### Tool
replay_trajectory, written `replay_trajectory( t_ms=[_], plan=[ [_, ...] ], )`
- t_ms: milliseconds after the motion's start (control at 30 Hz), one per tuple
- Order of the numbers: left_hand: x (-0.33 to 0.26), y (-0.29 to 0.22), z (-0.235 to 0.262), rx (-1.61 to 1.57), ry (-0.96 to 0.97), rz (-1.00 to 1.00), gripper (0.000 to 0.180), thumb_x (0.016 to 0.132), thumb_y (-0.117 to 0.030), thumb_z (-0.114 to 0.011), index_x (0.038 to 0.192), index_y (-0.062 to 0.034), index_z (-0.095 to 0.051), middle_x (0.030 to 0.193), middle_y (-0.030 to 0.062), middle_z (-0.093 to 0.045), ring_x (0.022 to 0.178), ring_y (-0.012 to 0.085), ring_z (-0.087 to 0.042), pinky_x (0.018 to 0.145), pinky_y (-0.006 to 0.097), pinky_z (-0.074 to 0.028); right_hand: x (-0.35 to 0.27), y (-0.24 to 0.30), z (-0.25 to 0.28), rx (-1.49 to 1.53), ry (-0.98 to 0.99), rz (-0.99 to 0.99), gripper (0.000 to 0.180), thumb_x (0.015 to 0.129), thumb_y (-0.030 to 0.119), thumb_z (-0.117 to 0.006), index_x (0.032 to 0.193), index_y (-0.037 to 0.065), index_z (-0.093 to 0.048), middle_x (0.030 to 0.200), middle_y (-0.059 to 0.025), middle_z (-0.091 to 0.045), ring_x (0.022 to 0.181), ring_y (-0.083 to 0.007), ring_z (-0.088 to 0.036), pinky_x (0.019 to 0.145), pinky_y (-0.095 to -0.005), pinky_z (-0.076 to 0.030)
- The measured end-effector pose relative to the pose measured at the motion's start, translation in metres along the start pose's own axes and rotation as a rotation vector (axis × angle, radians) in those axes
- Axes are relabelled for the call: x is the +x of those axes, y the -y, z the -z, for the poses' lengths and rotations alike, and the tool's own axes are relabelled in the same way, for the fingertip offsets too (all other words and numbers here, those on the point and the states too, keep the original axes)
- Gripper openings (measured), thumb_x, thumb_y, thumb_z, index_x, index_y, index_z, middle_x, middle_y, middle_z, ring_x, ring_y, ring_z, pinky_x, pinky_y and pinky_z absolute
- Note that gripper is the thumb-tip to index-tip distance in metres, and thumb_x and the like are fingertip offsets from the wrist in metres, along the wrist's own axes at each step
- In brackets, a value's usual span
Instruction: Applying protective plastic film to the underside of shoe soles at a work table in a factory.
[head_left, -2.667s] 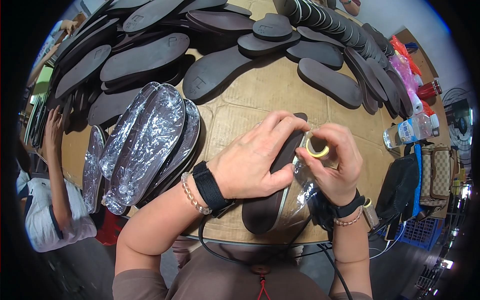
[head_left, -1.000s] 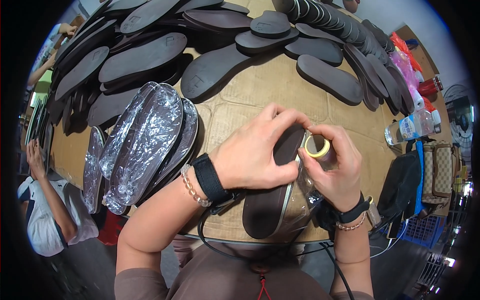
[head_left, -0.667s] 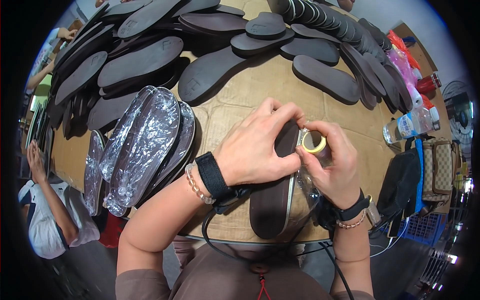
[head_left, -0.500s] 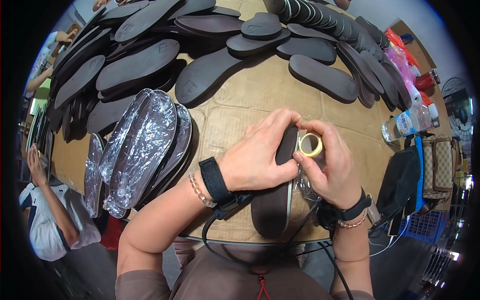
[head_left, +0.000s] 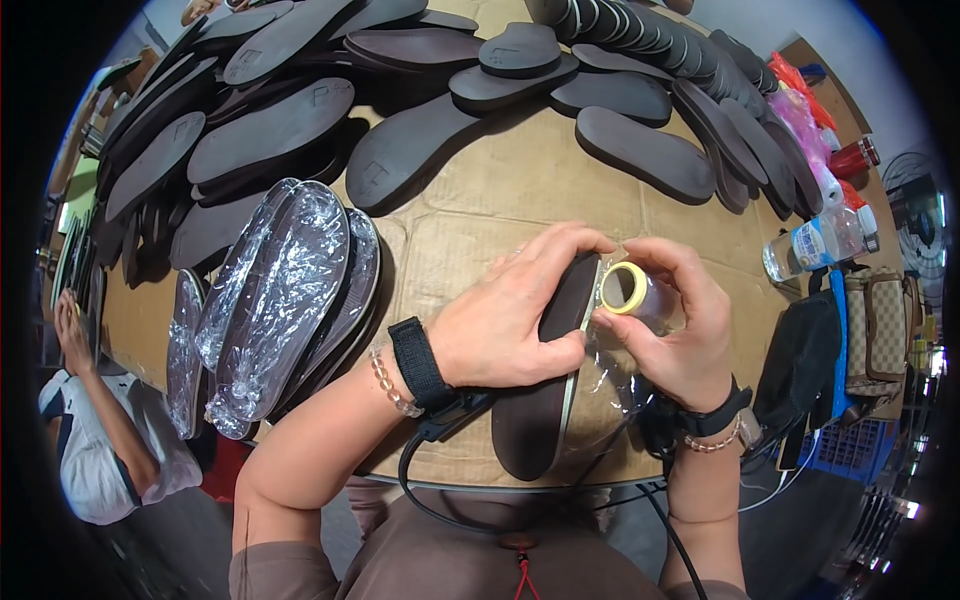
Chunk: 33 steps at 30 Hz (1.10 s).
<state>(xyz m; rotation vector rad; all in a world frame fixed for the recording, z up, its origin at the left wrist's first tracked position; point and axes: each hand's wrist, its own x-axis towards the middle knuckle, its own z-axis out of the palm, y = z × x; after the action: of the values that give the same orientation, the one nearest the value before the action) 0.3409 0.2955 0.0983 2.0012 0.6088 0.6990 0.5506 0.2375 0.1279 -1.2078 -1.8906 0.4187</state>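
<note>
A dark brown shoe sole (head_left: 530, 425) stands on its edge on the cardboard-covered table in front of me. My left hand (head_left: 515, 310) grips it from the left, fingers over its far end and thumb at its pale-edged face. In my right hand (head_left: 690, 325) is a roll of clear film (head_left: 655, 305) on a yellow-rimmed core. A strip of the film (head_left: 605, 380) stretches from the roll toward the sole. To the left of my left forearm, several soles wrapped in clear film (head_left: 290, 300) lean together.
Many bare dark soles (head_left: 645, 150) lie in piles across the far side and the left. A water bottle (head_left: 820, 245), a black bag (head_left: 800, 350) and a checked bag (head_left: 875, 330) are at the right. Another person's arm (head_left: 105, 405) shows at the left edge. Black cables (head_left: 425, 480) run near my wrists.
My right hand has moved slightly right with the film roll, away from the sole, and more film shows between them. My left hand and the sole have shifted slightly left.
</note>
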Motion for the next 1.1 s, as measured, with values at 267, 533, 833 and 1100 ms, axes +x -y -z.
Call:
replay_trajectory(
  t_ms=[267,533,833,1100],
  plan=[
    [-0.002,0.003,-0.003,-0.015,-0.020,-0.005,0.076,0.077,-0.017,-0.067,0.146,-0.0014,-0.040,0.140,0.0223,-0.050,0.133,0.0387,-0.053,0.112,0.042,-0.043,0.000,0.002,-0.006,-0.041,-0.028,-0.026,0.050,0.073,0.000,-0.087,0.118,0.002,-0.066,0.107,-0.0124,-0.071,0.094,-0.0256,-0.072,0.083,-0.0324,-0.057],
    [-0.002,-0.003,0.001,-0.144,-0.026,0.068,0.064,0.078,-0.015,-0.067,0.137,-0.0034,-0.046,0.131,0.0189,-0.056,0.124,0.0341,-0.058,0.107,0.039,-0.046,0.001,0.009,-0.005,-0.064,-0.007,-0.184,0.050,0.071,0.010,-0.091,0.115,0.002,-0.066,0.101,-0.0145,-0.071,0.093,-0.0279,-0.073,0.079,-0.0340,-0.057],
    [-0.003,-0.004,0.000,-0.083,-0.072,0.124,0.046,0.085,-0.007,-0.066,0.128,-0.0034,-0.049,0.137,0.0194,-0.055,0.130,0.0285,-0.055,0.114,0.039,-0.040,-0.001,0.010,0.003,-0.014,0.189,-0.081,0.044,0.091,0.012,-0.072,0.130,0.001,-0.056,0.113,-0.0210,-0.061,0.102,-0.0402,-0.063,0.087,-0.0446,-0.051],
    [0.000,-0.007,-0.014,-0.042,-0.168,0.057,0.047,0.083,-0.013,-0.069,0.126,-0.0040,-0.052,0.120,0.0192,-0.062,0.113,0.0367,-0.064,0.099,0.040,-0.050,-0.007,0.011,-0.007,-0.209,-0.017,0.014,0.044,0.088,0.017,-0.072,0.126,0.001,-0.057,0.110,-0.0193,-0.061,0.101,-0.0390,-0.061,0.090,-0.0464,-0.049]
  ],
)
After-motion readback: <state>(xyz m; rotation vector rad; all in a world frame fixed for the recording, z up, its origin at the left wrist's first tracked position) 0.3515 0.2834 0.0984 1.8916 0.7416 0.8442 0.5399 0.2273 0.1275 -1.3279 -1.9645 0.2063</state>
